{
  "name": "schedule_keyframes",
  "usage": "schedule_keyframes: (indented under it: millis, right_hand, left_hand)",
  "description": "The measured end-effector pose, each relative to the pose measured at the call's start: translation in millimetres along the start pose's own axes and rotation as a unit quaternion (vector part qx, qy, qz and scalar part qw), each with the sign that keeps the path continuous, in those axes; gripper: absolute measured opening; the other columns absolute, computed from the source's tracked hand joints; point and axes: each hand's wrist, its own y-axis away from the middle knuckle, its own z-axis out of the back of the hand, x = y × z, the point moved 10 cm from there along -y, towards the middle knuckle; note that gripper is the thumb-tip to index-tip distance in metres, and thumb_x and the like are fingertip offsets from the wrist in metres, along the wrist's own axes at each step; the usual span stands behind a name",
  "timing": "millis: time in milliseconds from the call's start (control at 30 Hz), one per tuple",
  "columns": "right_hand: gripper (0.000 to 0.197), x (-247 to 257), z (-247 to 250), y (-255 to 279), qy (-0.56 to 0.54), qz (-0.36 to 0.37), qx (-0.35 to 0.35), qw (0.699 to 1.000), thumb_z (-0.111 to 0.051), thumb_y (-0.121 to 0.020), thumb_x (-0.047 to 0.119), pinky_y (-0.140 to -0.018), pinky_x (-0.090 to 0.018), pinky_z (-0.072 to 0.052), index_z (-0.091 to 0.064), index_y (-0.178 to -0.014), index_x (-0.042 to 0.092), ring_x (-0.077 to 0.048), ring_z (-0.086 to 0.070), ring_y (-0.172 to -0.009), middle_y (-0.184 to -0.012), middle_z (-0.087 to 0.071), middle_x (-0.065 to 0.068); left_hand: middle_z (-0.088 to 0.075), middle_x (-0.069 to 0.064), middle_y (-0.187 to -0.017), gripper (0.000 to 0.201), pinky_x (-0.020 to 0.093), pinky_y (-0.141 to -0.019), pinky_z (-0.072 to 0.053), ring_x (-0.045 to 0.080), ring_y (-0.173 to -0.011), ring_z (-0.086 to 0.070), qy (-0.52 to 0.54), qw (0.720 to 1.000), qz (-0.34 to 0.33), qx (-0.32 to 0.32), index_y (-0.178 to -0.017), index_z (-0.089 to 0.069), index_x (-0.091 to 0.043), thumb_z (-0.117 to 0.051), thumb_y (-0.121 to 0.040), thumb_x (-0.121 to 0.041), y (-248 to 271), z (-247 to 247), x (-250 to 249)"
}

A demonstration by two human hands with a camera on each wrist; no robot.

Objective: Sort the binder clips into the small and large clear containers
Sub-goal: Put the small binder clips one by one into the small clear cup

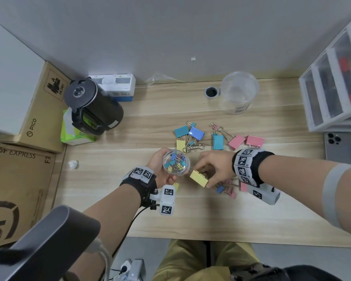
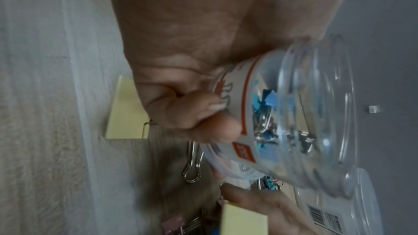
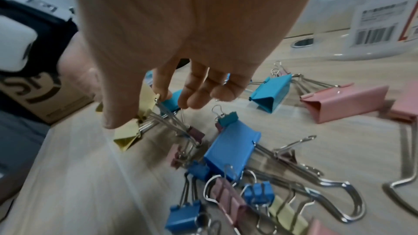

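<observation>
My left hand [image 1: 160, 166] grips the small clear container [image 1: 176, 163] above the table; several small coloured clips lie inside it. The left wrist view shows its labelled wall [image 2: 294, 122] with my fingers [image 2: 203, 113] curled round it. My right hand [image 1: 208, 173] pinches a large yellow binder clip [image 1: 199, 178] just right of the container's rim; thumb and forefinger hold the clip [image 3: 133, 131]. The large clear container [image 1: 238, 92] stands upright at the back right and looks empty. Loose large blue, yellow and pink clips [image 1: 199, 136] lie behind my hands, and small ones [image 1: 227, 189] lie under my right wrist.
A black kettle [image 1: 93, 106] and a green tissue pack [image 1: 73, 132] sit at the left, beside cardboard boxes [image 1: 18, 179]. A drawer unit [image 1: 332, 82] and a phone [image 1: 340, 145] stand at the right. A cable hole [image 1: 211, 92] lies next to the large container.
</observation>
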Motion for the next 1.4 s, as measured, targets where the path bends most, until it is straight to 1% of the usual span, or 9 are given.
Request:
schedule_keyframes:
  millis: [233,433,533,633,867,1067,1200,1300,1400]
  right_hand:
    - [0.041,-15.5,11.5,7.2,-0.213,-0.047,-0.023,0.976,-0.086,-0.072,0.032,-0.078,-0.016,-0.051,-0.071,-0.111,0.035,-0.001,-0.068,-0.085,-0.094,-0.075,0.012]
    - [0.083,-47.9,15.5,1.7,-0.343,-0.140,-0.065,0.927,-0.083,-0.053,0.065,-0.101,-0.034,-0.050,-0.066,-0.125,0.028,-0.010,-0.067,-0.106,-0.110,-0.074,0.008]
    - [0.037,-47.0,17.5,2.7,-0.420,-0.163,-0.074,0.889,-0.074,-0.084,0.041,-0.091,-0.033,-0.055,-0.068,-0.112,0.017,-0.014,-0.071,-0.096,-0.102,-0.075,-0.001]
    - [0.017,-43.1,18.5,0.4,-0.471,-0.188,-0.092,0.857,-0.067,-0.092,0.032,-0.085,-0.033,-0.057,-0.065,-0.096,0.015,-0.022,-0.072,-0.085,-0.098,-0.073,-0.012]
    - [0.049,-43.3,7.2,-7.6,-0.511,-0.257,-0.106,0.814,-0.060,-0.095,0.042,-0.082,-0.044,-0.058,-0.046,-0.130,0.011,-0.039,-0.071,-0.092,-0.105,-0.057,-0.012]
    - [0.065,-46.3,-3.8,-5.9,-0.483,-0.302,-0.083,0.818,-0.047,-0.097,0.054,-0.063,-0.040,-0.061,-0.031,-0.150,0.021,-0.047,-0.063,-0.108,-0.149,-0.038,-0.021]
    - [0.052,-45.3,-9.6,-10.9,-0.437,-0.300,-0.056,0.846,-0.049,-0.097,0.049,-0.056,-0.036,-0.060,-0.050,-0.124,0.004,-0.032,-0.070,-0.078,-0.098,-0.061,-0.022]
    - [0.018,-42.0,-10.8,-20.7,-0.419,-0.278,-0.051,0.863,-0.051,-0.098,0.015,-0.057,-0.036,-0.058,-0.054,-0.086,0.001,-0.020,-0.063,-0.051,-0.065,-0.055,-0.011]
    - [0.015,-36.6,-7.8,-27.0,-0.396,-0.277,-0.073,0.872,-0.046,-0.093,-0.005,-0.046,-0.030,-0.052,-0.055,-0.105,-0.007,-0.023,-0.057,-0.052,-0.065,-0.053,-0.013]
  left_hand:
    - [-0.067,0.017,-0.090,0.048,0.017,-0.039,-0.037,0.017,-0.041,-0.049,0.009,1.000,-0.004,0.003,-0.109,-0.065,-0.009,-0.042,-0.091,-0.047,5.4,0.4,-5.5]
    - [-0.065,0.019,-0.104,0.051,0.018,-0.040,-0.036,0.018,-0.043,-0.046,-0.004,1.000,0.003,0.014,-0.112,-0.065,-0.011,-0.044,-0.085,-0.049,-0.8,5.1,-1.4]
    - [-0.060,0.019,-0.112,0.051,0.018,-0.041,-0.036,0.018,-0.044,-0.046,-0.002,1.000,0.000,0.019,-0.115,-0.064,-0.012,-0.045,-0.084,-0.049,-4.5,7.4,-0.3]
    - [-0.063,0.018,-0.105,0.050,0.018,-0.041,-0.034,0.018,-0.045,-0.045,0.000,1.000,-0.002,0.028,-0.112,-0.065,-0.012,-0.045,-0.084,-0.048,-3.8,6.7,-0.3]
    - [-0.067,0.017,-0.099,0.051,0.018,-0.042,-0.034,0.018,-0.045,-0.046,0.005,0.999,0.000,0.036,-0.114,-0.064,-0.012,-0.046,-0.084,-0.049,-3.3,11.6,1.7]
    - [-0.070,0.016,-0.097,0.051,0.019,-0.044,-0.032,0.016,-0.045,-0.045,-0.001,0.999,0.005,0.034,-0.111,-0.067,-0.012,-0.042,-0.087,-0.050,0.3,12.3,1.1]
    - [-0.071,0.016,-0.092,0.052,0.019,-0.044,-0.032,0.016,-0.044,-0.045,-0.003,1.000,0.002,0.029,-0.108,-0.068,-0.011,-0.041,-0.089,-0.050,0.6,11.7,-0.6]
    - [-0.071,0.016,-0.090,0.052,0.019,-0.044,-0.031,0.016,-0.044,-0.045,-0.002,0.999,0.001,0.032,-0.105,-0.068,-0.010,-0.040,-0.089,-0.051,1.3,11.3,-1.6]
    - [-0.070,0.015,-0.090,0.052,0.019,-0.044,-0.030,0.016,-0.044,-0.045,-0.001,1.000,-0.001,0.031,-0.104,-0.068,-0.010,-0.039,-0.089,-0.050,2.1,14.0,-3.2]
